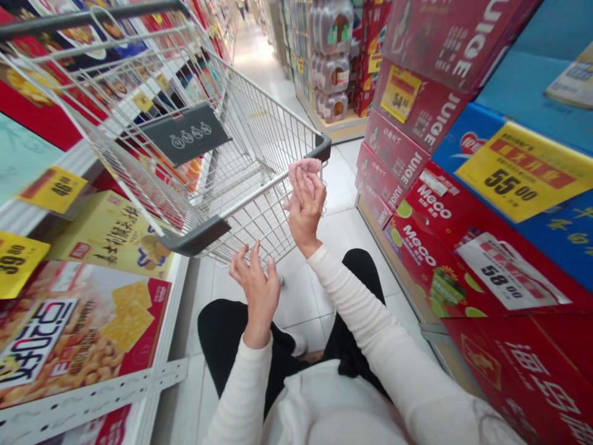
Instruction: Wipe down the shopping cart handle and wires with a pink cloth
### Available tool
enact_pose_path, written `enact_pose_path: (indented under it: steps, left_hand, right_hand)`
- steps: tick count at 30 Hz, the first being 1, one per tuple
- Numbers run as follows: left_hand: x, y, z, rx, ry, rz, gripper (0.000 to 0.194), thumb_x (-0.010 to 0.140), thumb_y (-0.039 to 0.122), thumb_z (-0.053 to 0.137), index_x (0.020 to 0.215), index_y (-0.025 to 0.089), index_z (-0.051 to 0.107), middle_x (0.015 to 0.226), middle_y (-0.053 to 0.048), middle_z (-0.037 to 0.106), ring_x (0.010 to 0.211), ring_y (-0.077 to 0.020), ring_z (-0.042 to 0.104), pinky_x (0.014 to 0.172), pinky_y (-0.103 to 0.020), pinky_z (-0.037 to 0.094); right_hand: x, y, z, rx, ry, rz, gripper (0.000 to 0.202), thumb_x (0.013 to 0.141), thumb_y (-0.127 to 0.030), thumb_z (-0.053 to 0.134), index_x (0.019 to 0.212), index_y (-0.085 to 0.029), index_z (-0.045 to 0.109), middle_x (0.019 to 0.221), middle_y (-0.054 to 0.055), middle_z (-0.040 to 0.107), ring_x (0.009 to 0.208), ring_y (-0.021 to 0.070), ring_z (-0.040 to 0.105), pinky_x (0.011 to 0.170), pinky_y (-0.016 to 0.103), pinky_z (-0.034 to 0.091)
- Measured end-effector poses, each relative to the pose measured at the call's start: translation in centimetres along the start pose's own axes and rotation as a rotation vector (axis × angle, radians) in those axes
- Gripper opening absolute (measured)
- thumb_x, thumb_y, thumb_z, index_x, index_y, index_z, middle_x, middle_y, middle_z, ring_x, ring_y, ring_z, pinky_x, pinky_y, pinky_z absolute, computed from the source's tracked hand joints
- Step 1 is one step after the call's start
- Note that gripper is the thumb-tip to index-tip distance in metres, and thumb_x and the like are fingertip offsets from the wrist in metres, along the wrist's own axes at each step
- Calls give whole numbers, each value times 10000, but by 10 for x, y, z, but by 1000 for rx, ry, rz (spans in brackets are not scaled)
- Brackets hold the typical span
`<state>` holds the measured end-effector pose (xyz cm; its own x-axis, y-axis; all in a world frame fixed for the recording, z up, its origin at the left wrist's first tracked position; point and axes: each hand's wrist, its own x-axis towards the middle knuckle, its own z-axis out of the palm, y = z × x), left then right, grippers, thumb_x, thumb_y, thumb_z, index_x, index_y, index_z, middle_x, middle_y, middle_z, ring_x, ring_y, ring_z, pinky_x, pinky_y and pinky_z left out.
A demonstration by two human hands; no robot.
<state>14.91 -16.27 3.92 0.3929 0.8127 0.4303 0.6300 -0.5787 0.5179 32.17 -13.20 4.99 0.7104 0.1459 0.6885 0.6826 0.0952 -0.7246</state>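
A pink cloth (303, 168) is bunched in my right hand (306, 213), pressed near the front right corner of a metal shopping cart (259, 213). My left hand (257, 284) has its fingers apart and curved, close to the lower wires of the cart's end panel, with nothing in it. Whether its fingertips touch the wires I cannot tell. Grey plastic corner pieces sit on the cart's rim, one (199, 238) left of my hands and one (322, 148) just beyond the cloth. The cart's basket holds nothing that I can see.
Stacked red drink boxes (430, 216) and a blue carton (546, 179) with price tags line the right side. Boxed snacks (83, 321) fill a white-edged shelf on the left. Bottle packs (333, 74) stand farther back. A tiled aisle floor (250, 55) runs between shelves.
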Motion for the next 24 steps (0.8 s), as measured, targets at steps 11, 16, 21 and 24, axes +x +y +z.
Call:
enact_pose_path:
  steps: [11,16,21,24]
  left_hand:
    - [-4,-7,2,-9,-59,78,570,973,342,483,1509,147,485,1513,-216,460,1448,-359,346,1238,-611,256]
    - [-4,0,11,-12,-38,87,575,948,332,521,1479,111,501,1536,-239,452,1462,-383,333,1231,-633,266]
    - [-10,9,6,-113,-64,171,484,932,284,538,1406,183,548,1479,-187,538,1467,-347,398,1226,-606,316]
    - [-6,12,-24,-143,76,186,345,1005,321,487,1302,210,621,1395,-154,590,1371,-301,513,1204,-549,384]
  right_hand:
    - [11,-9,-23,-36,-103,-161,492,1048,-190,372,1505,-288,528,1370,95,588,1383,244,537,1142,518,489]
    - [29,-29,-15,-39,-114,-216,521,1038,-102,312,1443,-288,582,1419,74,614,1408,214,521,1150,480,455]
    - [-12,-62,-18,-31,-298,-417,574,1007,-57,366,1484,-323,542,1438,39,648,1378,174,561,1108,385,471]
    - [8,-41,-31,-70,-278,-366,611,982,-36,363,1478,-340,548,1447,28,634,1389,191,543,1111,418,472]
